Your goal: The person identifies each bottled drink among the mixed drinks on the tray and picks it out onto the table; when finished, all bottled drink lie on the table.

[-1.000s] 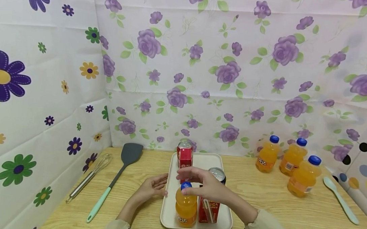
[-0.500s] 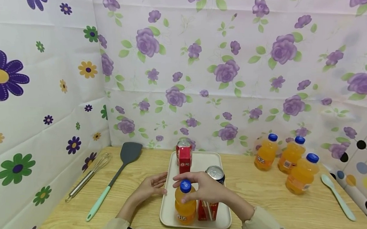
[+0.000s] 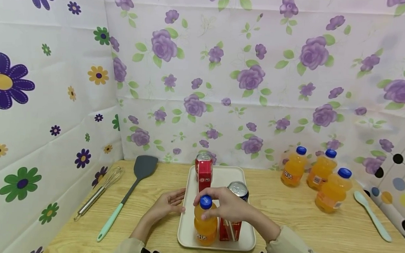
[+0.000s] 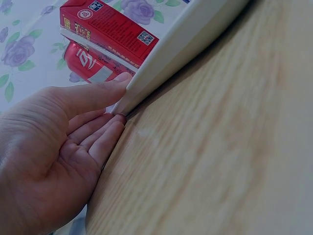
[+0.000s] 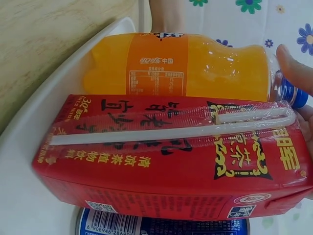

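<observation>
My right hand (image 3: 224,206) grips an orange soda bottle (image 3: 205,228) near its blue cap, thumb in front and fingers behind. The bottle stands upright at the front left of a cream tray (image 3: 218,246). In the right wrist view a red drink carton (image 5: 161,161) with a straw stands right beside the bottle. A dark blue can (image 3: 238,190) is behind that carton, partly hidden by my hand. My left hand (image 3: 164,206) touches the tray's left edge with fairly straight fingers; the left wrist view has its thumb (image 4: 98,98) at the rim.
At the tray's back left stand another red carton (image 3: 205,175) and a red can (image 3: 204,156). A whisk (image 3: 99,193) and a spatula (image 3: 129,196) lie left of it. Three orange bottles (image 3: 294,167) and a pale spoon (image 3: 373,216) are at the right, before a flowered cloth wall (image 3: 224,86).
My right hand has lowered slightly from over the bottle, and its fingers have closed in around the neck just below the cap. The left hand has stayed at the tray's edge.
</observation>
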The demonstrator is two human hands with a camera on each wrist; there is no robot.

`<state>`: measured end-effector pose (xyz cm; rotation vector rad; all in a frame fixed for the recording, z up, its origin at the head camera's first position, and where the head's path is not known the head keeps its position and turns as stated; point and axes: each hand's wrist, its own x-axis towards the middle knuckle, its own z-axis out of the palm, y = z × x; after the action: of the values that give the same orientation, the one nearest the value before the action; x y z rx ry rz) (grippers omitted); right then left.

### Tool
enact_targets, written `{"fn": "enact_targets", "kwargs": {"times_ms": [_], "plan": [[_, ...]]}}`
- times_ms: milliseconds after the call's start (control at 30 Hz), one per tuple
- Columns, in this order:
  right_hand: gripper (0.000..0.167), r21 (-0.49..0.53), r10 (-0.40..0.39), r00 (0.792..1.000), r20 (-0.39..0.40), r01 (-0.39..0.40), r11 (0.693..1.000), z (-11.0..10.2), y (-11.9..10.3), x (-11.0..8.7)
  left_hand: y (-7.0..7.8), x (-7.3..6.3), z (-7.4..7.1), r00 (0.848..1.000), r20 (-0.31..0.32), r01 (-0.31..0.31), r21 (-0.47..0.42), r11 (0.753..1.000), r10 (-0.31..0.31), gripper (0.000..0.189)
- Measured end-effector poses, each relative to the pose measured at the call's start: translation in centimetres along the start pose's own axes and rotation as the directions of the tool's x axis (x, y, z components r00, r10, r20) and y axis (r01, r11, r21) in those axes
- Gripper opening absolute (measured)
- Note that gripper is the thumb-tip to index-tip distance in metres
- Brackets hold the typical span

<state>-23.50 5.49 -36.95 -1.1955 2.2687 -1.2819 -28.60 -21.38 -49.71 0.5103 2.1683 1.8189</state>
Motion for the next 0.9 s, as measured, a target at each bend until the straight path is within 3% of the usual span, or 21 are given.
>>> {"fn": "enact_targets", "kwargs": {"times_ms": [167,300,567,700,900], "plan": [[0.028,-0.015,-0.003,1.0,-0.029,0.002,1.0,-0.2,0.1,0.3,0.3,0.1,-0.2,1.0,0.005,0.002,-0.005,1.0,-0.002,0.076],[0.028,0.034,-0.025,0.998,-0.05,0.027,0.999,-0.6,-0.1,0.4,0.6,0.2,-0.3,1.0,0.012,0.004,-0.015,1.0,-0.004,0.076],[0.03,0.096,-0.09,0.988,-0.126,0.103,0.99,-1.9,-2.2,0.6,0.3,0.2,-0.5,1.0,0.013,-0.01,-0.002,1.0,0.01,0.076],[0.031,0.118,-0.114,0.964,-0.24,0.145,0.982,-3.0,-3.4,0.4,0.1,0.1,-0.4,1.0,0.021,-0.001,-0.011,1.0,0.002,0.078],[0.031,0.134,-0.124,0.902,-0.413,0.195,0.971,-5.6,-4.8,-0.7,-0.1,0.1,-0.2,1.0,0.021,0.016,-0.038,0.999,-0.015,0.079]]}}
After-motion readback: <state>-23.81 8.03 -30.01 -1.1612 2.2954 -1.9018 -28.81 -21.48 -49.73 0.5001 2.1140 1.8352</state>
